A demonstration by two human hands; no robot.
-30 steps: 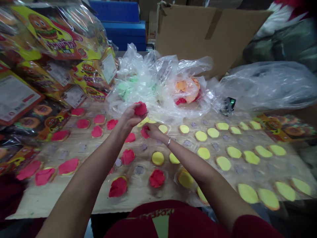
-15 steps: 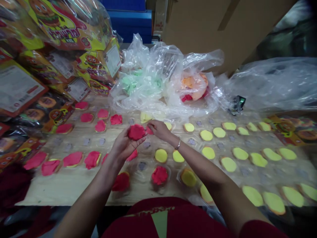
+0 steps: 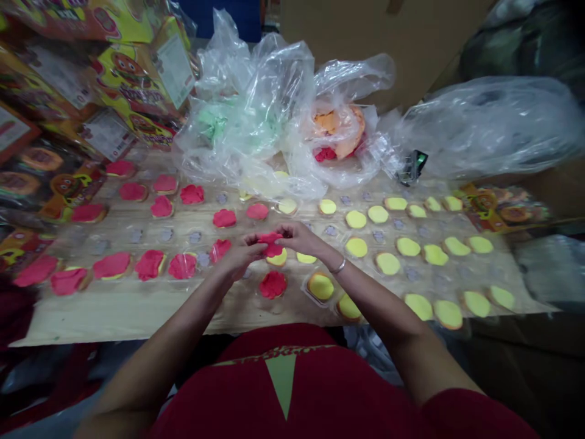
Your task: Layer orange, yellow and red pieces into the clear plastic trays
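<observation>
My left hand [image 3: 243,255] and my right hand [image 3: 297,238] meet near the middle of the table. Between their fingertips is a thin, soft red disc [image 3: 271,244] with a wavy edge. Just under and in front of it, a yellow-topped bun-like piece [image 3: 276,258] shows in part. Closer to me lies a crumpled red-topped piece [image 3: 273,285]. Beyond my hands are two more red-topped pieces, a ruffled one [image 3: 224,217] and a smoother one [image 3: 257,211]. My right wrist, which wears a bracelet, passes near another yellow-topped piece [image 3: 306,258].
Rows of red-topped pieces [image 3: 112,264] fill the left of the wooden table [image 3: 137,312]; yellow-topped ones [image 3: 387,263] fill the right, in clear trays. Clear plastic bags [image 3: 269,91] hold green, orange and red material at the back. Burger-printed boxes [image 3: 137,73] are stacked at left.
Both hands have come together over a yellow-topped piece and now share the red disc. Red-topped pieces show where the hands were. The camera view has shifted, so the table appears higher and farther left.
</observation>
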